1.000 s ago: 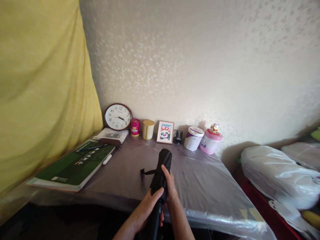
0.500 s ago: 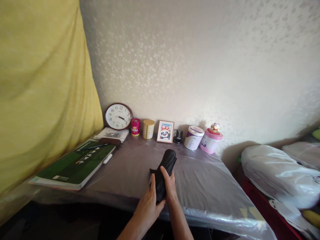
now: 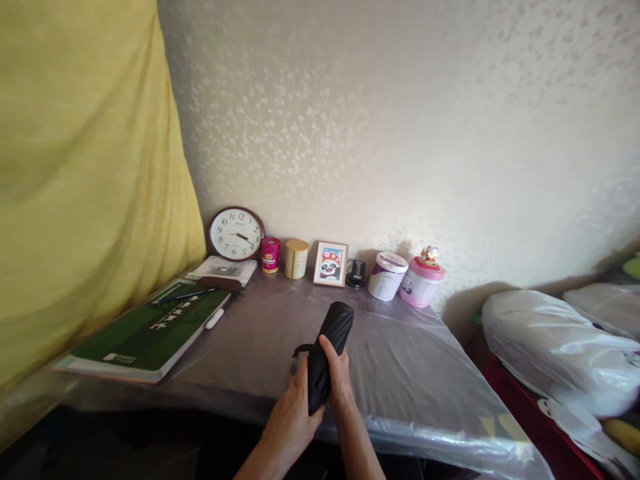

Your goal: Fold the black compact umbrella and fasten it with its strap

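Observation:
A black folded umbrella is held above the near part of the table, tilted with its far end up and to the right. My right hand wraps round its right side, thumb lying along the top. On the lower left side, my left hand grips the umbrella close to its near end. A short black strap sticks out to the left, just above the left fingertips. The undersides of both hands and the fingers beneath the umbrella are hidden.
A plastic-covered table carries a green book with a pen at left. Along the wall stand a clock, a pink can, a yellow can, a picture frame and two tubs. White bags lie at right.
The umbrella has turned slightly in my hands, and its strap now reaches further left and curves. My left hand has shifted a little left and down. Both hands keep hold of it.

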`<state>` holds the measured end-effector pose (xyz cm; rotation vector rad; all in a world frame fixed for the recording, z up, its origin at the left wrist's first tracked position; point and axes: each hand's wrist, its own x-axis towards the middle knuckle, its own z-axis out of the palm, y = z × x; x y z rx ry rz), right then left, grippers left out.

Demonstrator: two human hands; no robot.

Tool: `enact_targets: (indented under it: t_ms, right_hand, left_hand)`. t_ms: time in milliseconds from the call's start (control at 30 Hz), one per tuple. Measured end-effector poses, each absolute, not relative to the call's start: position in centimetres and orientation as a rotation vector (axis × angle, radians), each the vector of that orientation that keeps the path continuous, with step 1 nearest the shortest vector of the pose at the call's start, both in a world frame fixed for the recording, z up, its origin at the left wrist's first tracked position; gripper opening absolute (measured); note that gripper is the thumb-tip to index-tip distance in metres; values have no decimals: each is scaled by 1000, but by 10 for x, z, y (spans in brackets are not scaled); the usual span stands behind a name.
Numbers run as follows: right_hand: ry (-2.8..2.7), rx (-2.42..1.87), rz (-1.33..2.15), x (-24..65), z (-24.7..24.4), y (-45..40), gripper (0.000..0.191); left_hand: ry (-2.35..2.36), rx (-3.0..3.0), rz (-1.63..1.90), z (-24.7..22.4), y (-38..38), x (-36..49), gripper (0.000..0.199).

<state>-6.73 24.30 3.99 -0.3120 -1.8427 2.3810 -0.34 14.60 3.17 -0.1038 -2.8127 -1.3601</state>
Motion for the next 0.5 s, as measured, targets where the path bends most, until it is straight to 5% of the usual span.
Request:
enact_targets:
  t_ms: [167,233,367,500]
  right_hand:
    - [-1787,-339,2537,-68,36,244,46]
    - [-1796,-334,2558,-69,37,245,48]
    - [-1835,-308,2482,-68,39,245,52]
    - [-1748,-259,2498,-68,36,240,51]
  left_hand:
    - [-2591,-83,-2440,53,136,-1,72]
    - [-2535,-88,-2583,57,136,-1,67]
    - [-2731,-85,-2197,51,139,-4,66]
    - [-2896,-113,-1422,44,136,-11,73]
